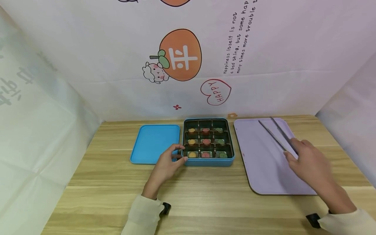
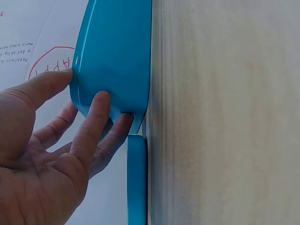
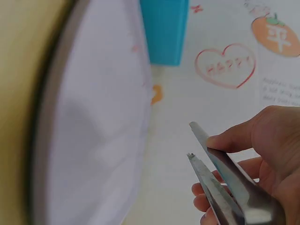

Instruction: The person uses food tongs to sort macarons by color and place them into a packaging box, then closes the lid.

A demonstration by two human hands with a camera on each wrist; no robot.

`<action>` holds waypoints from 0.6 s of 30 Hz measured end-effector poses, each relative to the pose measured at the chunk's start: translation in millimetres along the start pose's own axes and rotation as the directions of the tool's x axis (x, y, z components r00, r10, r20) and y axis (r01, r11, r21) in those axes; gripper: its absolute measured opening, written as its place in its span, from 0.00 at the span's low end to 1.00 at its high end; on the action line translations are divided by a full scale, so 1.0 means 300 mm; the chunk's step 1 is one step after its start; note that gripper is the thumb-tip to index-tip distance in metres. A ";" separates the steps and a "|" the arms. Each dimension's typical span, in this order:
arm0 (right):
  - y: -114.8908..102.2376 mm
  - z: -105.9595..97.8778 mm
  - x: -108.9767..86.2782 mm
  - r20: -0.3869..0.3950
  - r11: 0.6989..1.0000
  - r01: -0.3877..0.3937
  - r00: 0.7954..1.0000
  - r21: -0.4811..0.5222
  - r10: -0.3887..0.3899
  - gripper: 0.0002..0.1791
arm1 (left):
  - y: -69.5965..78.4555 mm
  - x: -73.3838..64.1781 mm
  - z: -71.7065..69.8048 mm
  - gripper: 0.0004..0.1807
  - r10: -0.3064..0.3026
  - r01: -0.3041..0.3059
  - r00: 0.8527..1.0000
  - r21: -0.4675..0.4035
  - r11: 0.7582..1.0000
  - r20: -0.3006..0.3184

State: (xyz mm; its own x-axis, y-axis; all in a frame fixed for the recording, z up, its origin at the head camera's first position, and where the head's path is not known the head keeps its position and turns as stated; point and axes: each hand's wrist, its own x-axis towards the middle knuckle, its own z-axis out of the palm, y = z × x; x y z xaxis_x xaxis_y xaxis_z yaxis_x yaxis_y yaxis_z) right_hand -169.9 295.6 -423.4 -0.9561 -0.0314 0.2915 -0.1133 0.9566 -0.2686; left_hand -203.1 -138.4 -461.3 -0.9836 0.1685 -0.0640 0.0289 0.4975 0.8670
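A blue square tin stands at the middle back of the table. Its dark divided insert holds small round sweets: a yellow column at left, a red one in the middle, a green one at right. My left hand touches the tin's front left corner, fingertips spread against the blue side in the left wrist view. My right hand grips metal tongs above a lilac tray. In the right wrist view, the tongs' tips are apart with nothing between them.
A blue lid lies flat just left of the tin. The lilac tray is at the tin's right. A printed white cloth hangs behind the wooden table and along both sides.
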 end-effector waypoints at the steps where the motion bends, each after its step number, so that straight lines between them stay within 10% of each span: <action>1: 0.019 -0.001 -0.006 0.003 1.000 -0.013 1.000 -0.005 0.013 0.27 | 0.000 0.000 0.000 0.19 -0.001 0.001 1.000 -0.002 1.000 0.001; 18: 0.300 -0.012 -0.054 0.020 0.986 -0.163 0.986 -0.026 0.163 0.17 | -0.004 0.002 0.001 0.19 -0.004 0.004 1.000 0.009 1.000 -0.002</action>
State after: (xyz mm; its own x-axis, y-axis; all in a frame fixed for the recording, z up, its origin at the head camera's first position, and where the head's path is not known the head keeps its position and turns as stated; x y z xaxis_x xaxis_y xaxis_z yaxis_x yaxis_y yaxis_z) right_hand -163.7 383.3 -449.0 -0.9669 0.1193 0.2256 0.0506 0.9561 -0.2886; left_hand -203.5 -138.6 -462.5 -0.9841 0.1646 -0.0662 0.0267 0.5059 0.8622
